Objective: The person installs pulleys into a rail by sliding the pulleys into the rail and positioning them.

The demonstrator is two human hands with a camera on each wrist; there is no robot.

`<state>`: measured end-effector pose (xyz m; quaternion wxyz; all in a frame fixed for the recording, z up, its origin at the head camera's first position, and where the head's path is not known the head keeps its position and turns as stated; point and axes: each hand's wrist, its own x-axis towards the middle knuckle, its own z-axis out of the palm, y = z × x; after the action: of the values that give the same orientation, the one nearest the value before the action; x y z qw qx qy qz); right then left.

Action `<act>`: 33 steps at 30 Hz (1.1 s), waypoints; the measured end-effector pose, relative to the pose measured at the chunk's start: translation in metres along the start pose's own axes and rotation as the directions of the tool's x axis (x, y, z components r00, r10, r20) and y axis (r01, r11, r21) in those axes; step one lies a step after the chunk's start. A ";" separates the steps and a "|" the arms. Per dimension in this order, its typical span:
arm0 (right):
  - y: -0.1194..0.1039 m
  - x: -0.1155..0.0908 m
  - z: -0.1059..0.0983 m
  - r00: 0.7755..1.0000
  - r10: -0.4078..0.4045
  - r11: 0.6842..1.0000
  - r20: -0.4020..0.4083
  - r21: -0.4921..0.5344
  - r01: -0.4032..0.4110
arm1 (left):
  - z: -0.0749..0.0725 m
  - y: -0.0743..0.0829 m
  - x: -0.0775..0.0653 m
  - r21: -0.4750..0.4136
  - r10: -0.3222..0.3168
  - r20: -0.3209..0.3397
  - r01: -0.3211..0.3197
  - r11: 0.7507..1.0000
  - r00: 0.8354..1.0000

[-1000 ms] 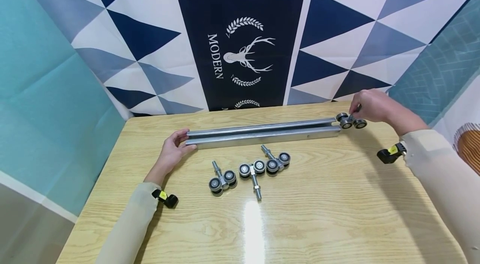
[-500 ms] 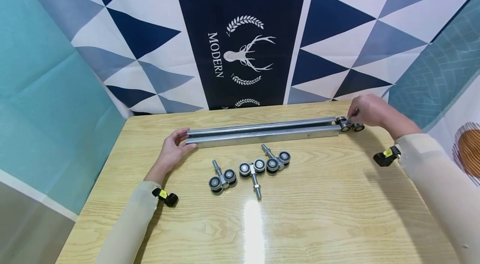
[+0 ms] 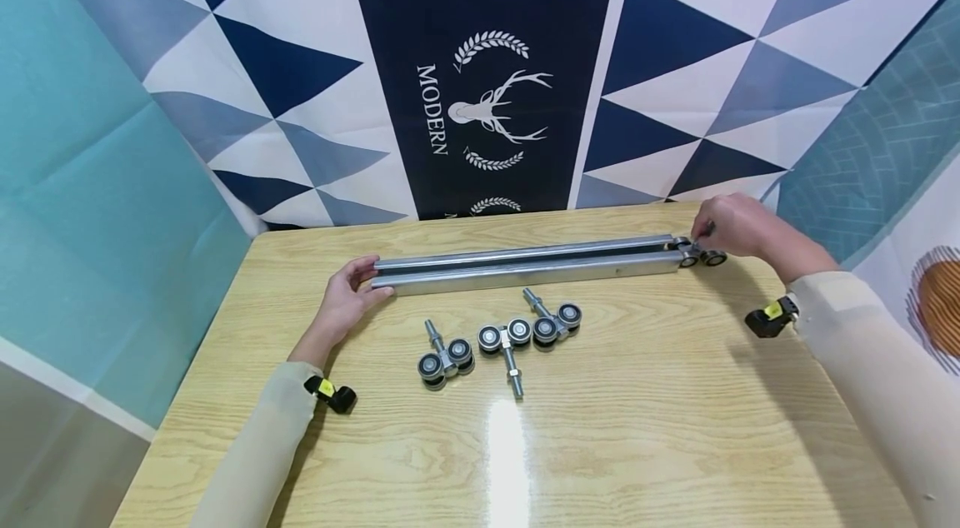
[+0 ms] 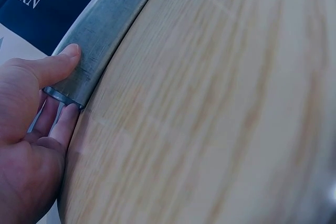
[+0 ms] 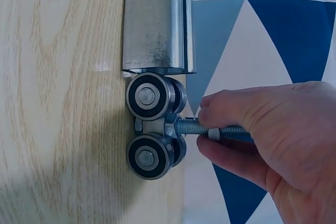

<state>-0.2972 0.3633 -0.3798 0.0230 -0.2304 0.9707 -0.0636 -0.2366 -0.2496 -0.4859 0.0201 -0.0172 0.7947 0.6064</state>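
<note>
A slotted steel track [image 3: 525, 268] lies along the back of the wooden table, its slot facing up. At its left end my left hand [image 3: 348, 299] grips it, thumb on the near side wall [image 4: 105, 30] and fingers at the end. My right hand [image 3: 735, 226] pinches the threaded bolt [image 5: 191, 126] of a four-wheeled roller trolley [image 5: 152, 127]. The bolt points up from the trolley, and the leading wheels [image 5: 148, 96] sit right at the track's right end. Three more roller trolleys lie in front of the track: left [image 3: 444, 363], middle [image 3: 506, 341], right [image 3: 555, 326].
The wooden table [image 3: 637, 411] runs back to a patterned cloth [image 3: 480, 95] with triangles and a deer head. Teal panelling [image 3: 105, 178] stands at the left. A round brown-and-white design [image 3: 941, 303] shows beyond the table's right side.
My right hand has brought the trolley leftward, closing the small gap to the track's right end. My left hand and the three loose trolleys have stayed put.
</note>
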 end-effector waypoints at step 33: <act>0.003 -0.030 0.026 0.882 0.370 0.876 -0.291 0.425 -0.227 | 0.000 0.000 0.001 -0.003 -0.003 0.000 0.003 1.000 1.000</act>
<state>-0.2700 0.3766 -0.4055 -0.1031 -0.0503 0.9511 -0.2867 -0.2374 -0.2497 -0.4864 0.0210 -0.0183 0.7939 0.6075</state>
